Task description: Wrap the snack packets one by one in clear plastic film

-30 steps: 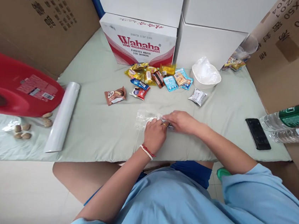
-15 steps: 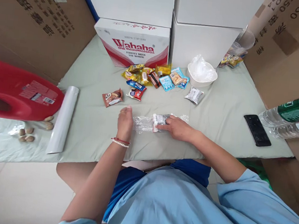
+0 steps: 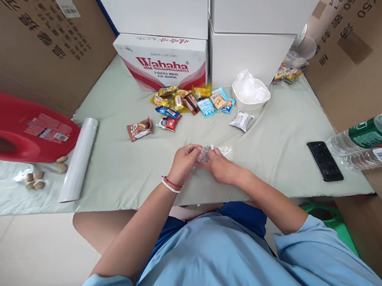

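Since half a second ago, the left hand point(image 3: 183, 160) has moved right, from the loose end of the clear wrap point(image 3: 224, 151) to the wrapped packet point(image 3: 204, 154), beside the right hand point(image 3: 223, 168). On the cloth-covered table point(image 3: 113, 166), white boxes point(image 3: 248, 55) stand along the back next to a red-and-white carton point(image 3: 161, 62). At left lies a red jug point(image 3: 24, 109), with a white roll point(image 3: 79, 161) just beside it; at right, two bottles point(image 3: 369, 134) lie near a black phone point(image 3: 325, 161). A white bowl point(image 3: 249, 105) stands before the boxes. Both hands grasp the wrapped packet with their fingertips, one at each side. Snacks point(image 3: 182, 100) lie heaped before the carton, a brown snack point(image 3: 139, 129) to their left. The wrapped packet is at the table's near edge, between the hands.
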Demonstrator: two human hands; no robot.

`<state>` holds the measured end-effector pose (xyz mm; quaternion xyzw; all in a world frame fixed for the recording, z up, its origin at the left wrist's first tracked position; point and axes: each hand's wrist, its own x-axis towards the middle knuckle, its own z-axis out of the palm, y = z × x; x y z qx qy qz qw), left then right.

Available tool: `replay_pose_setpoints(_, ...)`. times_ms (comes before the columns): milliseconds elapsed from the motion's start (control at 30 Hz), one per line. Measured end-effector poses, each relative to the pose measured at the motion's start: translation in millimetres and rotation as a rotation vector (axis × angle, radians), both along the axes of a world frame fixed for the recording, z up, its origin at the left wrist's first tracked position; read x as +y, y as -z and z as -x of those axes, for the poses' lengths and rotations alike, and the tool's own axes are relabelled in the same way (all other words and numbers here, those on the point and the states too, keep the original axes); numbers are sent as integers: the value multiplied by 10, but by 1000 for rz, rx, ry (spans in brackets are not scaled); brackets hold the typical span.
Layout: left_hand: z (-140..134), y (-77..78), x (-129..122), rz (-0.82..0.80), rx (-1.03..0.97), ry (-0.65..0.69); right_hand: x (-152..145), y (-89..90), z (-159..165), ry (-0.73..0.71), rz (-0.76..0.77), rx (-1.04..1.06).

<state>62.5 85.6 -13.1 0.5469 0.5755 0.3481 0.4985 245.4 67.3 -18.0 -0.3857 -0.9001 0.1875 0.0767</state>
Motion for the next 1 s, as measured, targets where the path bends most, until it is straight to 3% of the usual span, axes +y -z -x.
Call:
replay_pose_setpoints(100,-26,27,-63,-107,96,74,37,-84,-220,-138,68,193)
replay_pose_setpoints(133,-38,46,-111,-183,178,121,65,-102,-292,-125,79,266)
replay_pose_setpoints(200,-86,100,-245,-372,405,213,123,-106,-397,90,42,326)
replay_pose_setpoints(300,-200,199,-476,-585,723,289,162,-36,-433,531,24,137)
replay_pose_setpoints(400,-279,276,-637,-635,885,325,125,26,-407,601,109,-31)
replay_pose_setpoints(500,-297,314,-690,-632,960,356,88,-41,-388,598,107,33)
replay_pose_setpoints(733,-366,319,-643,-567,958,336,266,-341,92,562,232,96)
replay_pose_setpoints(900,-112,186,-656,-617,720,390,402,-210,399,536,292,10)
replay_pose_setpoints(933,-12,166,-654,-606,624,366,399,-173,408,530,284,4)
replay_pose_setpoints(1000,179,162,-616,-528,478,185,364,-106,401,520,241,-5)
